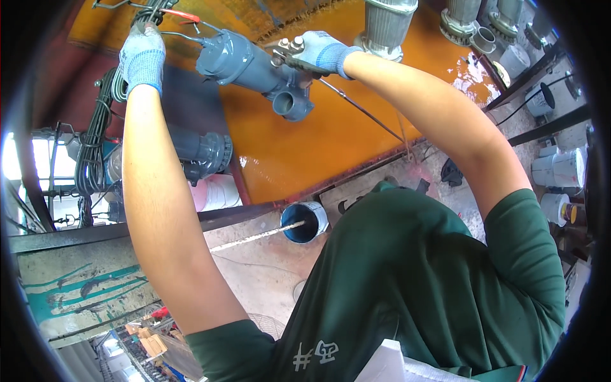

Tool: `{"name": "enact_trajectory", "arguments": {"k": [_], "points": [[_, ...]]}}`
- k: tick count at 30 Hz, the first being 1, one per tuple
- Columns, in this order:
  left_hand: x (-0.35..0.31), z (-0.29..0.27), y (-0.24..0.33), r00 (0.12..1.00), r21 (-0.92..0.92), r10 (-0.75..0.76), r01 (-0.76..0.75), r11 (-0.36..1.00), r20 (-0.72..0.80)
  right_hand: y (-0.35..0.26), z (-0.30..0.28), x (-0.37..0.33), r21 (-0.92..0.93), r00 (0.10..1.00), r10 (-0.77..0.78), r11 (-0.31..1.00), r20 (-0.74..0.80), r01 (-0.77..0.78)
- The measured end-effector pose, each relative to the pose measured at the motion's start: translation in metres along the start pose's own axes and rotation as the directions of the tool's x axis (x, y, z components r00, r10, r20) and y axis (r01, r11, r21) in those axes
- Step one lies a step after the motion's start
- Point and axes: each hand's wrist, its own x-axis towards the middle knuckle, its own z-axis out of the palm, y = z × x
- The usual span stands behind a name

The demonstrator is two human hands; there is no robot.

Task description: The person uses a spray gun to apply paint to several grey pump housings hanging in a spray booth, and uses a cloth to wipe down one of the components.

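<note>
A blue-grey submersible pump [245, 67], glossy as if wet, hangs tilted over an orange-brown surface, with its round outlet [291, 104] facing me. My left hand [144, 54], in a white and light-blue knit glove, is closed around a bundle of dark coiled cable [153, 13] at the upper left. A bent metal rod [181, 35] runs from near that hand to the pump's top end. My right hand [321, 52], gloved alike, grips a dark metal piece with bolts [287, 54] at the pump's lower end. Its exact kind is unclear.
Unpainted grey metal pump housings [389, 25] stand at the back right. Another blue-grey pump [207, 153] and hanging cable coils [95, 140] are at left. A paint bucket [305, 223] with a stick sits below the orange tray's edge [280, 202]. White buckets [560, 169] stand right.
</note>
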Motion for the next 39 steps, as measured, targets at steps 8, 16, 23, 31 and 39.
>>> {"name": "enact_trajectory", "arguments": {"k": [8,16,23,31,39], "points": [[0.004,0.007,-0.009,1.000,0.004,-0.014,0.014,1.000,-0.018,-0.008,0.005,-0.015,0.159,0.991,0.127,0.978,0.045,-0.133],[0.000,0.000,0.002,1.000,-0.034,0.011,-0.012,0.999,-0.019,-0.001,0.012,-0.016,0.092,0.970,0.191,0.974,0.149,-0.206],[0.005,0.007,-0.010,0.997,-0.077,0.070,-0.073,0.994,-0.036,0.016,0.007,-0.044,0.172,0.950,0.229,0.948,0.213,-0.267],[0.019,0.016,-0.030,0.985,-0.189,0.175,-0.172,0.967,0.000,0.037,0.012,-0.079,0.325,0.940,0.226,0.896,0.255,-0.304],[0.040,0.039,-0.061,0.989,-0.329,0.146,-0.127,0.936,0.034,0.041,-0.013,-0.042,0.319,0.989,0.117,0.937,0.093,-0.141]]}}
